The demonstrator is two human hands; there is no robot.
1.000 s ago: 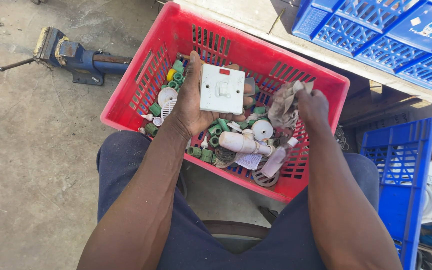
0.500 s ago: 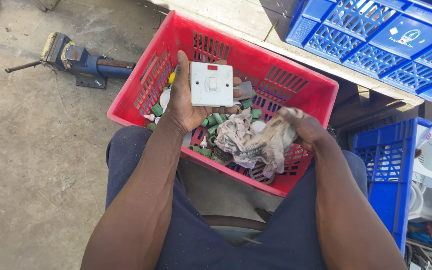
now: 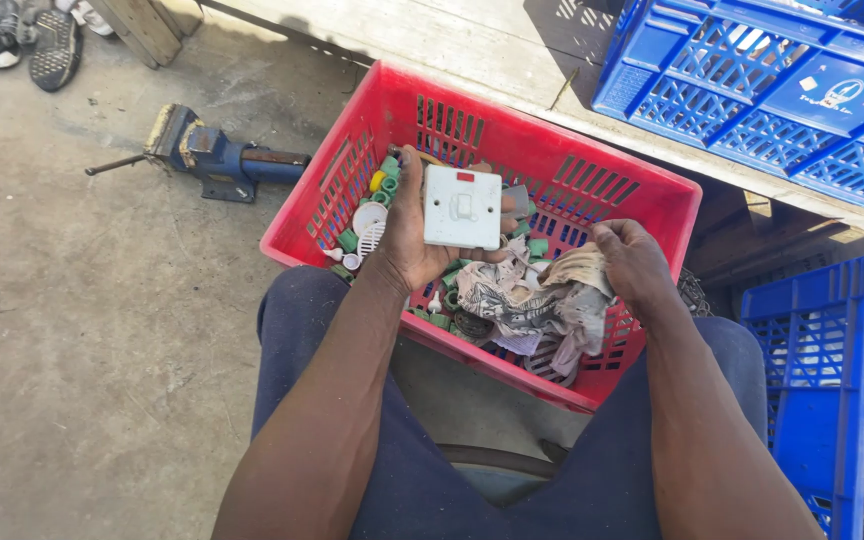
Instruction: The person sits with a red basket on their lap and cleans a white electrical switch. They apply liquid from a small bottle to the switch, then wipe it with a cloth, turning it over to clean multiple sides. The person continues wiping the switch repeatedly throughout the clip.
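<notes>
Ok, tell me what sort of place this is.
Probably an outdoor workshop yard: a blue bench vise lies on bare concrete floor, and a red crate of small plumbing and electrical fittings sits beside stacked blue crates.

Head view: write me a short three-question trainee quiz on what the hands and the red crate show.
1. True or false: the left hand holds a white wall switch plate over the red crate.
2. What does the right hand grip? A) a patterned rag B) a hammer C) a bottle
3. What blue tool lies on the concrete left of the crate?

Key: 1 true. 2 A. 3 a bench vise.
</notes>
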